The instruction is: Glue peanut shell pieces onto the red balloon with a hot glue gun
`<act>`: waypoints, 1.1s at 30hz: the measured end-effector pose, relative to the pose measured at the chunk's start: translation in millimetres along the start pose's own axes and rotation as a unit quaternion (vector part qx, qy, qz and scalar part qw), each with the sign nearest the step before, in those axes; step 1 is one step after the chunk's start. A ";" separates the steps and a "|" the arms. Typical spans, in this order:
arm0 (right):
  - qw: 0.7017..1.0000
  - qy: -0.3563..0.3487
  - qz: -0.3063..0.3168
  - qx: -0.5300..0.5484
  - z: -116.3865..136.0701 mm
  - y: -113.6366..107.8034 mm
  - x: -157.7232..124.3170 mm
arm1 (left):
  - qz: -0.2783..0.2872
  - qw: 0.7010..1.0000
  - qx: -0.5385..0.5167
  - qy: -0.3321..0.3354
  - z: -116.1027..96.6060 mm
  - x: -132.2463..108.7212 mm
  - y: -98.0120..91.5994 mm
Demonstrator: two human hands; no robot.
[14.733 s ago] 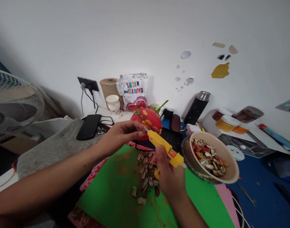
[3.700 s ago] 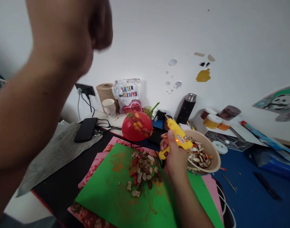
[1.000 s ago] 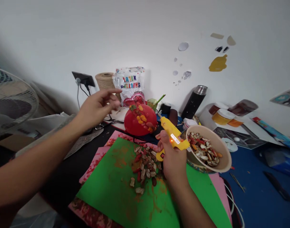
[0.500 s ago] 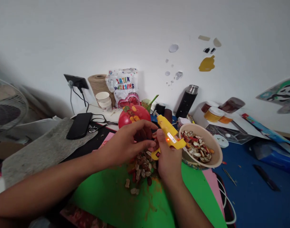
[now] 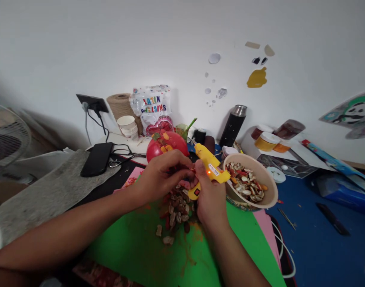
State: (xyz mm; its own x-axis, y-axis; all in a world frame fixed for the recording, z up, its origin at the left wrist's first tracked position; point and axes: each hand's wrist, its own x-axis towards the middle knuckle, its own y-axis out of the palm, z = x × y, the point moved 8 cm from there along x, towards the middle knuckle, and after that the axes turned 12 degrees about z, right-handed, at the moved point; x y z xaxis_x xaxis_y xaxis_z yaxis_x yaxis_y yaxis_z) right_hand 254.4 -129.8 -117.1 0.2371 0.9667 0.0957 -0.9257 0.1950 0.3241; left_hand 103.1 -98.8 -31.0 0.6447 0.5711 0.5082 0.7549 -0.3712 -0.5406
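My two bare hands meet over a bench (image 5: 316,255) pushed up against a pale wall. My right hand (image 5: 211,201) is wrapped around the handle of a yellow glue gun (image 5: 203,153), its nozzle pointing up toward the wall, a small orange light glowing near the white label on its side. My left hand (image 5: 161,175) is curled, thumb and fingertips drawn together close against the fingers of my right; whether they pinch anything I cannot tell, as the spot is too small and partly hidden. Just behind my left hand sits a round red balloon (image 5: 179,145) with orange bits and a green piece on top, its lower part covered by my fingers. Below my hands, a heap of peanut shells (image 5: 177,209) mixed with red bits lies on a green sheet (image 5: 131,247) smeared with orange-brown, pink paper showing at its edges. To the right, a beige bowl (image 5: 269,177) stands tilted, holding more shells and orange and red pieces. Behind are a bag lettered "Latex Balloons" (image 5: 155,105), a spool of twine (image 5: 120,105), stacked paper cups (image 5: 128,126) and a leaning black flask (image 5: 232,129), while a black phone (image 5: 96,159) lies at left on a grey cloth (image 5: 48,195)
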 end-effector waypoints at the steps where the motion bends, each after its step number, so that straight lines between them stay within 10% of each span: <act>1: 1.000 0.003 0.009 0.003 -1.8 0.9 0.0 | 0.008 1.000 0.010 0.012 -0.3 0.5 -2.5; 10: 0.997 0.023 0.050 0.045 -9.7 8.2 -0.9 | 0.030 0.997 -0.065 -0.031 10.9 -1.3 -10.6; 18: 0.997 0.025 0.036 0.062 -6.3 10.4 0.7 | -0.002 0.922 -0.359 -0.147 31.8 -5.2 23.8; 33: 0.996 0.019 0.053 0.074 -2.6 14.9 -1.7 | 0.008 0.916 -0.375 -0.145 32.2 -4.0 19.3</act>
State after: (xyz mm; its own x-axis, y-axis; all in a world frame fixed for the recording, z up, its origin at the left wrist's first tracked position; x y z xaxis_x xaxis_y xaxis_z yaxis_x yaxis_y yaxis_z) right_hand 239.5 -128.1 -114.9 0.1261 0.9867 0.1023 -0.8912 0.0674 0.4487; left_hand 111.2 -84.7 -65.0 0.6791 0.6917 0.2458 0.6864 -0.7170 0.1212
